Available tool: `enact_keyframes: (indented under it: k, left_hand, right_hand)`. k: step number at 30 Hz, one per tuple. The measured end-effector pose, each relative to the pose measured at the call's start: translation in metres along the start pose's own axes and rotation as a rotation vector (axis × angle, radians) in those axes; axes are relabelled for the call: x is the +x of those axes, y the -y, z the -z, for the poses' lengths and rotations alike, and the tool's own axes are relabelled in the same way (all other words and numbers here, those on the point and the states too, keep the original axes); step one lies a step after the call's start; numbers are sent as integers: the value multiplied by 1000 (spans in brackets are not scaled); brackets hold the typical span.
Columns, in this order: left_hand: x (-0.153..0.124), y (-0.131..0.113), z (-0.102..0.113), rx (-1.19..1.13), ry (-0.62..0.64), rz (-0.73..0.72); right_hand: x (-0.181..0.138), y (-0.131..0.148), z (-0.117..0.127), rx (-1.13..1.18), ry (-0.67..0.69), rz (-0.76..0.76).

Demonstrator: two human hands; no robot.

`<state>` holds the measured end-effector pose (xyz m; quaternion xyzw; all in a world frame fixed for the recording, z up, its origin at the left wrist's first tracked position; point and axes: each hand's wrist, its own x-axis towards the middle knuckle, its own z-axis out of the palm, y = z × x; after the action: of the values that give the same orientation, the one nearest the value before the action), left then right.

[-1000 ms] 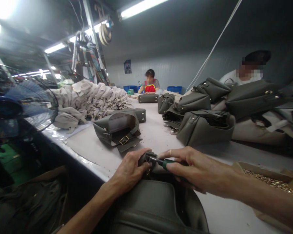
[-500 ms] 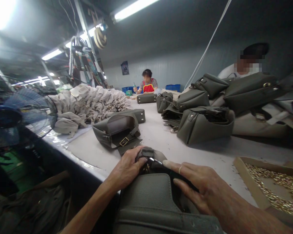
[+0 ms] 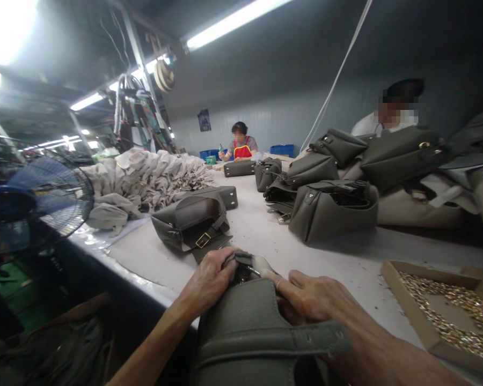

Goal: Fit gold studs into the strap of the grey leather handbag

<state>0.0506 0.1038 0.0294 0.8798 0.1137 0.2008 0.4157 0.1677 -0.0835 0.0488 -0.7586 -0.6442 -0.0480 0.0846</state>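
the grey handbag, at the worktop's near edge, is cut off below; its flap hides part of the right hand, so its grip cannot be told. the left hand clamps the bag's top end, beside a blurred metal fitting.

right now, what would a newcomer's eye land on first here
Both hands work at the near table edge: the left hand pinches the top of a grey-green bag, the right hand pressed beside it. Matching bags pile up behind on the right, and a cardboard tray of brass fittings glints at lower right.
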Motion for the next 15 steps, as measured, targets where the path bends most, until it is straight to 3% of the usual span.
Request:
enact_keyframes:
  k: [4,11,15]
  left_hand:
    - [-1,-3,-4,-20,-68,33]
    - [-4,3,-14,-10,-140,45]
    - [-4,11,-22,19,-192,61]
  right_hand:
    - [3,1,2,-82,-16,2]
    - [2,12,15,-32,48,21]
    - [6,25,20,-61,145,-12]
